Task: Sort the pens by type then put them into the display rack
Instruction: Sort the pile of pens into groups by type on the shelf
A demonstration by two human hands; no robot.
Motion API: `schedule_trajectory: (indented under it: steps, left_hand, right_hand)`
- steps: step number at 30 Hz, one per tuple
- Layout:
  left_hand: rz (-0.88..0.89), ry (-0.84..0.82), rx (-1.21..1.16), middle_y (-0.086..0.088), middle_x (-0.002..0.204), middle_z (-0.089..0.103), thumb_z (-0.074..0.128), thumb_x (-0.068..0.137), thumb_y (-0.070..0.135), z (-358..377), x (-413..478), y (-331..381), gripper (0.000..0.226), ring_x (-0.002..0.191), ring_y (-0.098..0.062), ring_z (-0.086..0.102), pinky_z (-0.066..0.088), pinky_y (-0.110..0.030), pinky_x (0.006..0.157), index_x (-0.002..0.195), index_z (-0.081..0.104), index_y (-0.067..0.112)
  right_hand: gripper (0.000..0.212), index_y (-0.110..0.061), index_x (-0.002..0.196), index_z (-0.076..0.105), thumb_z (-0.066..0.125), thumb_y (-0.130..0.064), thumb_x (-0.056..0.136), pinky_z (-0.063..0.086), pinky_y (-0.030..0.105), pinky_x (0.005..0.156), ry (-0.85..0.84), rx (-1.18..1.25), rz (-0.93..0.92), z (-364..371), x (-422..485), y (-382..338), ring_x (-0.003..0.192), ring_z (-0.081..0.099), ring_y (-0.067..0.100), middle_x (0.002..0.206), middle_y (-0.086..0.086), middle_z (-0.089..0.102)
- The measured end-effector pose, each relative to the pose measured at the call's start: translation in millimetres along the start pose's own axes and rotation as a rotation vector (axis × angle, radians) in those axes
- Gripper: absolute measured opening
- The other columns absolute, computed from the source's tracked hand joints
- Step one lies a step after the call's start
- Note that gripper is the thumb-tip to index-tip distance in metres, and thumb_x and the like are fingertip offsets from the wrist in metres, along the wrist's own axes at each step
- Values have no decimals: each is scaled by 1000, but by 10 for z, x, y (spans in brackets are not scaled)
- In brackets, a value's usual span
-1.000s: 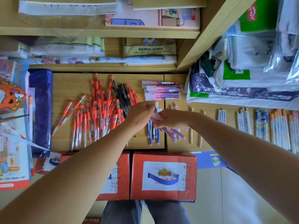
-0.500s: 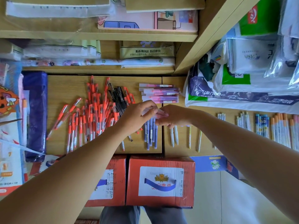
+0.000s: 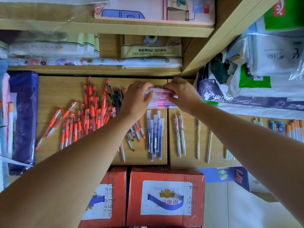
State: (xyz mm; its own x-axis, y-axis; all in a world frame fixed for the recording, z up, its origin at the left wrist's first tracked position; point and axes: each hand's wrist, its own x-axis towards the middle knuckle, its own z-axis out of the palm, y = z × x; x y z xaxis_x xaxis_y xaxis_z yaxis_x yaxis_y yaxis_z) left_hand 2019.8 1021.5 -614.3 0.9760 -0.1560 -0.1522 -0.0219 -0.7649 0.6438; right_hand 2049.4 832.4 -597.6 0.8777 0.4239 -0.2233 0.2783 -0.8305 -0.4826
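The pink pens (image 3: 162, 102) lie crosswise in a stack at the far middle of the shelf (image 3: 54, 89), beyond the blue pens (image 3: 155, 134) and right of the black pens (image 3: 115, 96). The left hand (image 3: 137, 98) curls round the stack's left end and the right hand (image 3: 183, 93) round its right end. The pens look light, stiff and smooth, so a loose bundle would likely slide or roll apart; squeezing both ends together seems the safest hold. The hands hide the pen ends. Neither the pen count nor whether the stack is lifted can be told.

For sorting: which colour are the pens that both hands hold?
Pink; the pens show best in the head view.
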Motion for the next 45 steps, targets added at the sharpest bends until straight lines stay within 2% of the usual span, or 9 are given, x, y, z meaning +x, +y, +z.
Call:
schedule_trajectory:
  steps: [5,9,13,15,17,25,29,36,45]
  left_hand:
    - [65,-63,143,-5,129,54,56,93,22,105,-84,-74,38,120,-25,49,40,-40,101,130,54,16]
    - [70,-46,170,-9,137,49,59,91,21,111,-76,-76,42,130,-29,41,34,-45,108,133,52,15]
    - [64,-115,187,-7,151,34,59,91,28,141,-49,-114,54,140,-26,29,26,-42,115,141,41,16]
    - [68,-150,216,-6,155,26,58,91,34,163,-32,-139,62,143,-26,23,22,-44,117,145,34,16]
    - [62,-187,239,-7,158,20,56,92,40,185,-20,-146,69,146,-26,17,18,-44,119,149,27,14]
    - [-23,-218,140,-9,161,1,60,91,37,159,19,-120,82,148,-25,3,10,-36,118,153,12,13]
    - [22,-290,134,-13,160,-11,57,93,35,229,19,-11,87,148,-25,-8,3,-35,119,152,-1,10]
    - [26,-250,127,-11,160,-7,59,92,34,214,20,-1,86,148,-25,-5,4,-37,120,152,2,10]
    - [55,-194,137,-11,160,9,58,92,34,171,54,-15,79,148,-24,8,10,-35,120,152,14,6]
  right_hand:
    - [39,-6,112,67,71,-1,73,47,45,89,44,-26,-31,194,-65,81,100,53,40,104,22,54]
    - [44,-9,120,63,71,-9,76,44,49,93,41,-73,-33,242,-98,91,108,49,40,121,18,54]
    - [64,-14,148,32,58,-32,92,17,40,117,-82,-141,-9,250,-123,107,141,28,26,152,7,34]
    - [72,-15,153,16,51,-40,95,2,37,121,-141,-203,-7,280,-127,127,148,10,20,159,4,17]
    - [78,-14,153,8,50,-43,94,-3,37,121,-181,-232,3,323,-125,130,149,2,19,161,4,8]
    - [77,-15,154,7,51,-39,94,-2,35,120,-188,-202,1,237,-158,151,149,2,17,161,2,6]
    - [79,-14,154,6,50,-42,95,0,36,120,-210,-216,54,186,-218,183,148,1,17,161,2,5]
    - [79,-16,154,7,51,-43,94,5,39,120,-231,-215,59,140,-189,190,148,4,19,162,2,4]
    - [77,-17,153,16,53,-45,91,16,45,118,-187,-218,45,131,-102,153,142,23,26,159,4,17]
